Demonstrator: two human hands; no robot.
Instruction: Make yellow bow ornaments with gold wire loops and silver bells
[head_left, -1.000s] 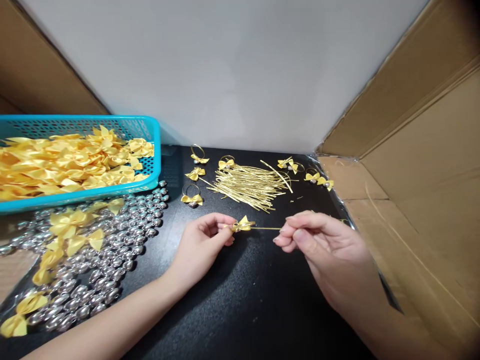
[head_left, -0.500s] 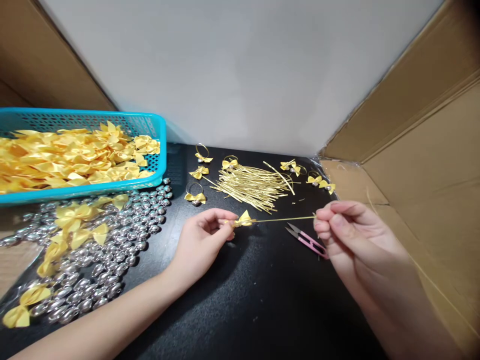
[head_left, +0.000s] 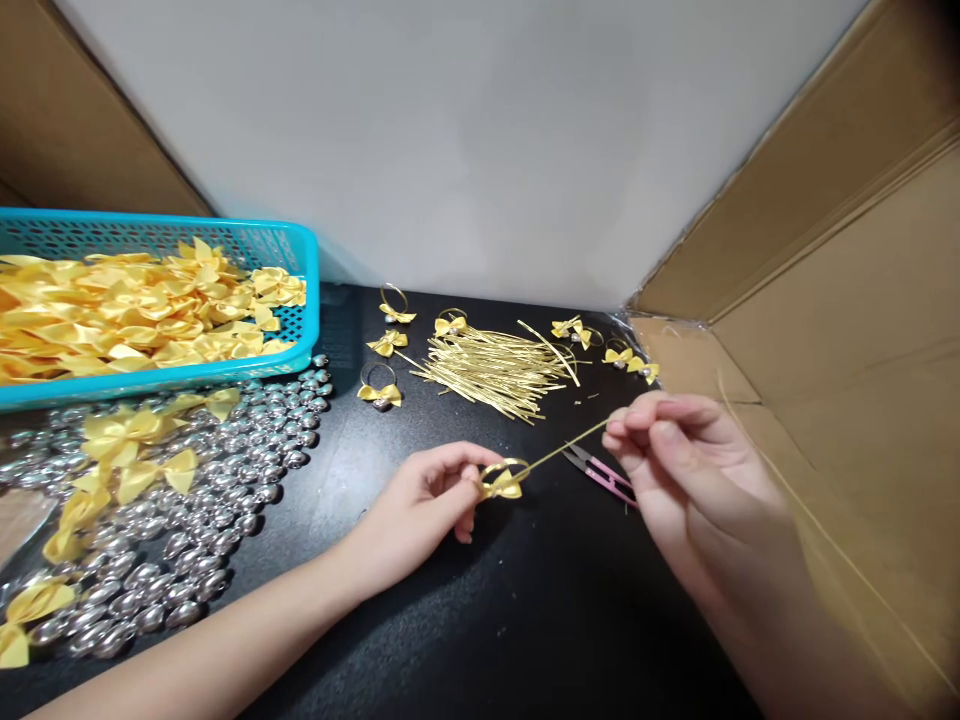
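Pinching the bow (head_left: 501,484) low over the mat (head_left: 480,620), left hand (head_left: 420,500) steadies it; right hand (head_left: 675,460) grips the tie (head_left: 562,452), held taut and curled into a loop above the bow.

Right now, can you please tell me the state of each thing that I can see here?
Left hand: pinching the bow at its knot.
Bow: held above the table, wire looped over it.
Gold wire: stretched taut between both hands.
Right hand: pinching the wire's far end.
Snips: lying flat on the black table, untouched.
Blue basket: full of loose yellow bows.
Wire bundle: lying loose.
Silver beads: spread in a heap.
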